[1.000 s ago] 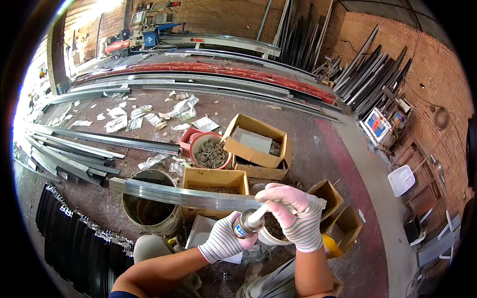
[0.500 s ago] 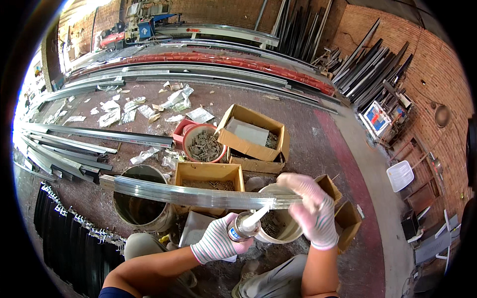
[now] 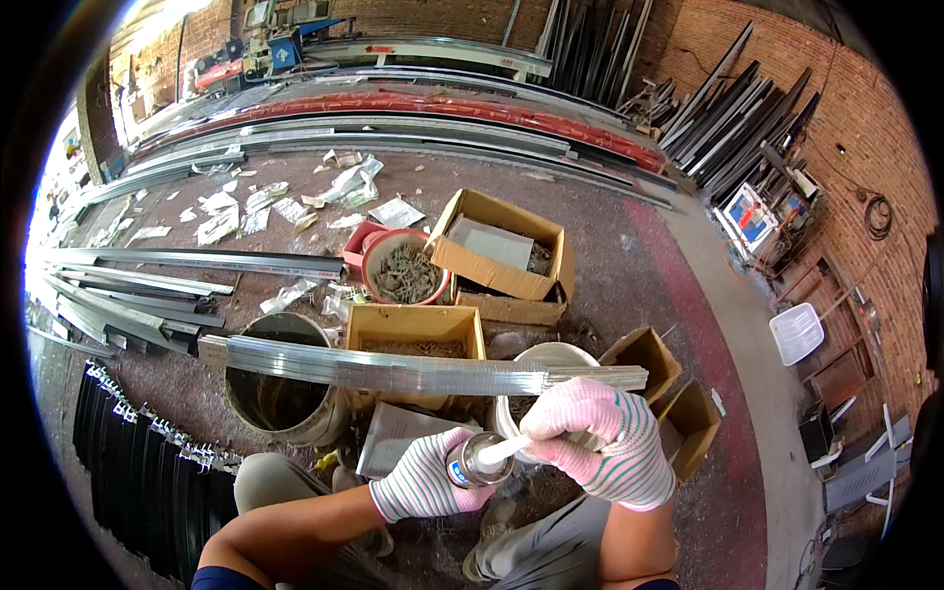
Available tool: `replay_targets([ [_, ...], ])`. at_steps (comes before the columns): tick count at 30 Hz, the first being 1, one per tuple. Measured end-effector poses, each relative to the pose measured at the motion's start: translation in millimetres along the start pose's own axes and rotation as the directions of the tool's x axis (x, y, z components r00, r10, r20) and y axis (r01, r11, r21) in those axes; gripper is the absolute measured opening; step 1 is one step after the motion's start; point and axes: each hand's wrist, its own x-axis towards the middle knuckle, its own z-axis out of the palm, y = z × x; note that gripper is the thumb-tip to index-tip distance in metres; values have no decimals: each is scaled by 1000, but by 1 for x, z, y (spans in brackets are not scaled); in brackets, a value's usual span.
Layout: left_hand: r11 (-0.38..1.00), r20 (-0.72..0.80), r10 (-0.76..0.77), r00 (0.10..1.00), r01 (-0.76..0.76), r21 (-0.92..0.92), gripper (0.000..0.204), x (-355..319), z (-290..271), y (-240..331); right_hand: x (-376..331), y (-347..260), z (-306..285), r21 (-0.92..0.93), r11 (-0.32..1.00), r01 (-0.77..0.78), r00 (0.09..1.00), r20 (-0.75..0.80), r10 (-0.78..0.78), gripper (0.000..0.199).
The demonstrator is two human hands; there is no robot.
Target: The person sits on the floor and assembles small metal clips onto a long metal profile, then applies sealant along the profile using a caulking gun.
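In front of me, my left hand (image 3: pixel 431 476), in a striped pinkish-white glove, is wrapped round a small round glue bottle (image 3: pixel 460 464) with a label. From its top a tapered white nozzle (image 3: pixel 503 449) slants up to the right. My right hand (image 3: pixel 608 438), gloved the same way, is closed with thumb and fingers pinched at the nozzle's tip, which they hide. Just beyond both hands lies a bundle of thin shiny metal strips (image 3: pixel 393 372), resting across a wooden box (image 3: pixel 472 329) and two buckets.
A dark-insided bucket (image 3: pixel 329 418) stands left, a white bucket (image 3: pixel 506 418) right. Cardboard boxes (image 3: pixel 551 285) and a pink tub of small metal parts (image 3: pixel 369 275) sit farther off. Black profiles (image 3: pixel 128 472) lie at left, long metal profiles (image 3: pixel 197 258) beyond, small cartons (image 3: pixel 703 423) at right.
My right hand has come down and left from the strips' right end, its spread fingers closing at the nozzle tip. The bottle is slightly lower, its nozzle off the strips.
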Motion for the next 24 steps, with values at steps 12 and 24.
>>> replay_targets([
  [12,975,35,-52,998,58,-216,53,-9,17,0,-20,-10,-18,-107,993,-39,995,86,49,17],
  [24,781,40,350,936,-315,539,64,13,-2,-3,-35,-8,-29,-156,988,-18,988,150,42,17],
])
